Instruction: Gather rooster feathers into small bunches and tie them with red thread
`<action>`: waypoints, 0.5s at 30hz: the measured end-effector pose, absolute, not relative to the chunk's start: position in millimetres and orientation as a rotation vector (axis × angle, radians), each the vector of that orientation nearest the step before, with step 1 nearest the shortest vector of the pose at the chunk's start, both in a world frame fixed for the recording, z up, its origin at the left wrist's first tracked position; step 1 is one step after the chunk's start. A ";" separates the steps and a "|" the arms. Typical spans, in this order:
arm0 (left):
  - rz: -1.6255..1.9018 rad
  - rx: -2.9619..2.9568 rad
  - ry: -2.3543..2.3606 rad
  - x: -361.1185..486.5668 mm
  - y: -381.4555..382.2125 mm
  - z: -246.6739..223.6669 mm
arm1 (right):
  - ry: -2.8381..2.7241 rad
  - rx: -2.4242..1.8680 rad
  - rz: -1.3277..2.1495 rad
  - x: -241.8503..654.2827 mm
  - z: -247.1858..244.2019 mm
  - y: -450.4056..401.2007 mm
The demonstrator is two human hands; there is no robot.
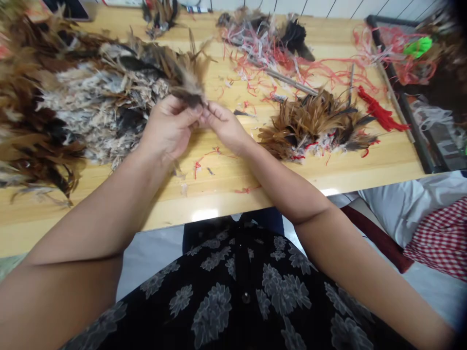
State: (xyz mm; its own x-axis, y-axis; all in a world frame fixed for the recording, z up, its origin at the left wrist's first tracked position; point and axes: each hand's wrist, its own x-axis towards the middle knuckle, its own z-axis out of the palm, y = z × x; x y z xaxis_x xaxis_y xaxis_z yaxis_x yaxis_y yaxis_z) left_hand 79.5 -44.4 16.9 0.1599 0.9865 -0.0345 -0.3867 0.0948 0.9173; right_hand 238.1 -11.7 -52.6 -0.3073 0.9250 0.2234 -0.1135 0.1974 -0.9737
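A small bunch of brown and dark feathers [188,87] points up and away from me, its lower end between my two hands. My left hand [168,125] is closed round that end, thumb on top. The fingertips of my right hand [225,127] pinch at the same end, touching my left thumb; exactly what lies between them is partly hidden. Just left of my hands spreads a large heap of feathers [98,104], pale and fluffy in the middle with brown plumes around it.
Finished-looking feather bunches [314,121] with red ties lie to the right, beside a red string bundle [379,109]. Tangled pink and white strands [260,43] and a thin stick [292,81] are farther back. A dark-framed tray [401,107] stands at the far right.
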 end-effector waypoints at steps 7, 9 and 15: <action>1.317 1.338 0.817 54.9 -23.0 8.1 | -1.353 -0.859 1.192 252.6 -57.7 16.4; 1.316 1.571 0.914 46.8 -13.3 -0.8 | -1.218 -0.978 1.135 266.2 -31.6 -1.2; 1.031 2.103 1.128 42.0 -14.2 -11.7 | -0.994 -0.940 1.045 306.4 38.0 -45.0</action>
